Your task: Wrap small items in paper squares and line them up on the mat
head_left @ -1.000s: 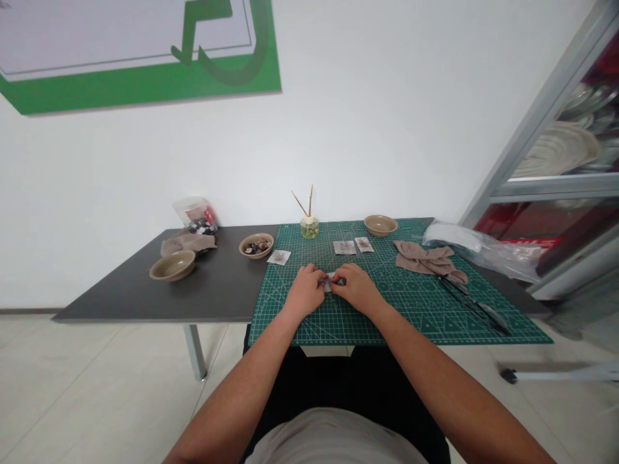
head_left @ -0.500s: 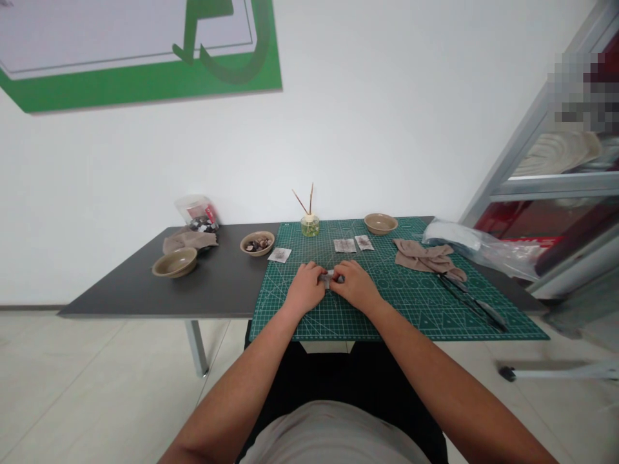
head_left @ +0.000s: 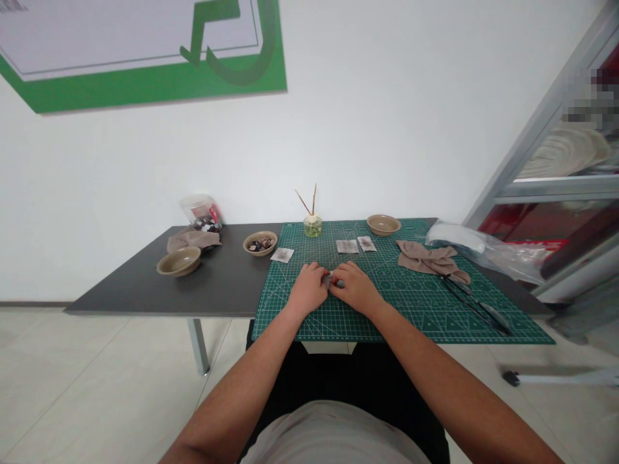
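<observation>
My left hand (head_left: 311, 287) and my right hand (head_left: 355, 287) meet low over the green cutting mat (head_left: 309, 328). The fingertips of both are pinched on a small greyish-white packet (head_left: 330, 281), mostly hidden by the fingers. Past the hands lie similar flat white packets with dark speckled middles: one (head_left: 282, 255) to the left, and a pair, one packet (head_left: 347, 247) beside another packet (head_left: 366, 243). A tan bowl (head_left: 260, 243) at the mat's left edge holds small dark and brown pieces.
A glass bottle with sticks (head_left: 313, 225) stands at the back. Behind the mat's right part is a tan bowl (head_left: 383, 225). To the right lie a brown cloth (head_left: 432, 259), black-handled tools (head_left: 476, 306) and a plastic bag (head_left: 488, 248). Another bowl (head_left: 178, 262) and a tipped clear jar (head_left: 202, 212) are left.
My hands stay together on the packet, with small finger movements; less of its pale surface shows between them. The whole view has shifted slightly.
</observation>
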Tool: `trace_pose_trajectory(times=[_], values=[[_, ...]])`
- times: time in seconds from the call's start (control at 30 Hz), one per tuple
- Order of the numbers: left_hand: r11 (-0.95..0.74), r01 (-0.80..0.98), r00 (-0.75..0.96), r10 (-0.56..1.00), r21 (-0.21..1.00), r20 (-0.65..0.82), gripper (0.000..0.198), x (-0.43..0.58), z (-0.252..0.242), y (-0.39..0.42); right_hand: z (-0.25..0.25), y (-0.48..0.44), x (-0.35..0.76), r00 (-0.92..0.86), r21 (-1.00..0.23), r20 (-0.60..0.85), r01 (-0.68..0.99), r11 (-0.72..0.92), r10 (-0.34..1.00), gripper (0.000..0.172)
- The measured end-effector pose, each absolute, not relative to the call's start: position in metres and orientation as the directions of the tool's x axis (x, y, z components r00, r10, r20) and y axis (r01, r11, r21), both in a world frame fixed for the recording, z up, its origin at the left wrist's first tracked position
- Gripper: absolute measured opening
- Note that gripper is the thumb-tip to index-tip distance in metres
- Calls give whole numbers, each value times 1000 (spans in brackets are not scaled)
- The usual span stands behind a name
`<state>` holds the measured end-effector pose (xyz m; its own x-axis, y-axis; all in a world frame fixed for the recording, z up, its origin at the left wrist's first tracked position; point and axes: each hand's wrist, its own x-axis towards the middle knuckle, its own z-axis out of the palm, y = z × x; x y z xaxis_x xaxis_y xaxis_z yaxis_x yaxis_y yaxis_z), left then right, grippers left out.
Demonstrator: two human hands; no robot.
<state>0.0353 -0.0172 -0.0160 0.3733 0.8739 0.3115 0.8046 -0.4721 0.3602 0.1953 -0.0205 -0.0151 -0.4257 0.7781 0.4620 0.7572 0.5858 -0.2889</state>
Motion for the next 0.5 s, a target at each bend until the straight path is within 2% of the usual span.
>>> trace_pose_trajectory(times=[0.07,0.23,0.4,0.5], values=[[-474,804,376,873,357,311,23,35,-16,-17,-16,-20,196,-464,-291,449,732,616,763,12],[-466,804,370,878,368,304,24,36,-14,-18,-16,-20,195,-328,-280,468,826,489,821,13],[-458,815,367,882,355,296,20,36,-13,-19,-17,-20,194,-462,-276,443,745,607,768,8],[-458,815,366,882,354,297,23,37,-13,-19,-18,-20,193,-340,-234,474,841,488,812,10]])
